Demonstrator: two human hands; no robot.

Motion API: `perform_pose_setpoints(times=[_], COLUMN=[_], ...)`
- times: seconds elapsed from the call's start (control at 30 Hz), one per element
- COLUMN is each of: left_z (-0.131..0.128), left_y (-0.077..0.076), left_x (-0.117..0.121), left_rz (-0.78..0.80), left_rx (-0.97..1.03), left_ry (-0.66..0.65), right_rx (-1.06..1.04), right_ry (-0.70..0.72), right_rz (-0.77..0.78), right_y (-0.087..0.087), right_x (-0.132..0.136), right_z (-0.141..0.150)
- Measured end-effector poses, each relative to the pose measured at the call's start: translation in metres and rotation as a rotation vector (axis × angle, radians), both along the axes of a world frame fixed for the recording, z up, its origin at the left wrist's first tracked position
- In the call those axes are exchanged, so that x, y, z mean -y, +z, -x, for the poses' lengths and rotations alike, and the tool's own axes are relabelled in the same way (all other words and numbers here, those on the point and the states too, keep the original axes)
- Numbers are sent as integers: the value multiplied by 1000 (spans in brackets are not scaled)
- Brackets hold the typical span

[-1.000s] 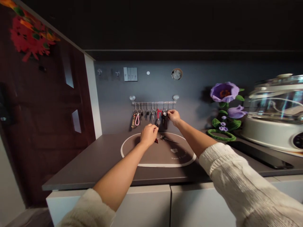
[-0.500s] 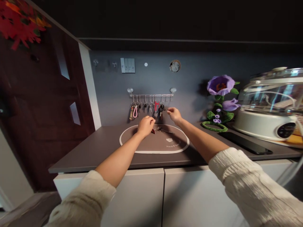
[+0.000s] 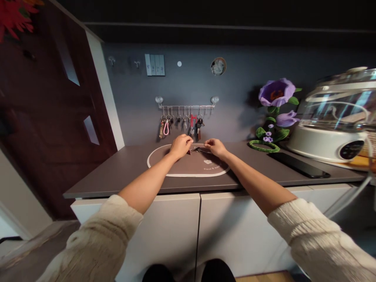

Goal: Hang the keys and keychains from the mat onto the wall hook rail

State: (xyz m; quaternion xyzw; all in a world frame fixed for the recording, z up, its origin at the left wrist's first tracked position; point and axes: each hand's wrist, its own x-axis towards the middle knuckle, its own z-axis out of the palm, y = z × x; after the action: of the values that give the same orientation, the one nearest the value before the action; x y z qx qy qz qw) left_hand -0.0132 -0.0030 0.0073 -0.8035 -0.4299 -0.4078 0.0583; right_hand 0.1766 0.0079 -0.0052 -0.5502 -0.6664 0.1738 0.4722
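My left hand [image 3: 181, 146] is closed above the left part of the oval brown mat [image 3: 179, 166], its fingertips pressed together. What it pinches, if anything, is too small to name. Just right of its fingertips is a small bunch of keys [image 3: 195, 149] with a dark red piece. My right hand [image 3: 216, 148] is also closed in a pinch, low over the mat and at the keys' right side; its fingertips hide any contact. Behind both hands, several key rings hang from a clear hook rail [image 3: 188, 106], including a pink loop [image 3: 166, 127].
On the right of the counter [image 3: 117, 168] lie a black phone [image 3: 299, 164] and a purple knitted flower [image 3: 276, 92] with a green ring base. A white appliance with a clear lid [image 3: 320, 143] stands beyond. A dark shelf [image 3: 205, 15] overhangs; a dark red door [image 3: 58, 117] is left.
My right hand has come down from beside the hanging keys to the keys over the mat. My left hand stays nearly in place. The view has tilted downward.
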Motion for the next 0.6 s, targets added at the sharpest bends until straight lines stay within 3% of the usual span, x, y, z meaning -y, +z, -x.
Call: perform_pose_setpoints(times=[0.23,0.4,0.6], left_z=[-1,-1,-2], left_y=[-1,-1,0], left_x=[1,0,3], left_rz=[0,-4,23], left_rx=[-22,-47,-68], left_ry=[-30,-36,-37], right_rx=[394,665,766], right_ry=[-22,-54,-97], right_rz=[55,7,1], right_y=[-2,-4,-5], right_x=[3,-1,-7], right_z=[-4,-4,-6])
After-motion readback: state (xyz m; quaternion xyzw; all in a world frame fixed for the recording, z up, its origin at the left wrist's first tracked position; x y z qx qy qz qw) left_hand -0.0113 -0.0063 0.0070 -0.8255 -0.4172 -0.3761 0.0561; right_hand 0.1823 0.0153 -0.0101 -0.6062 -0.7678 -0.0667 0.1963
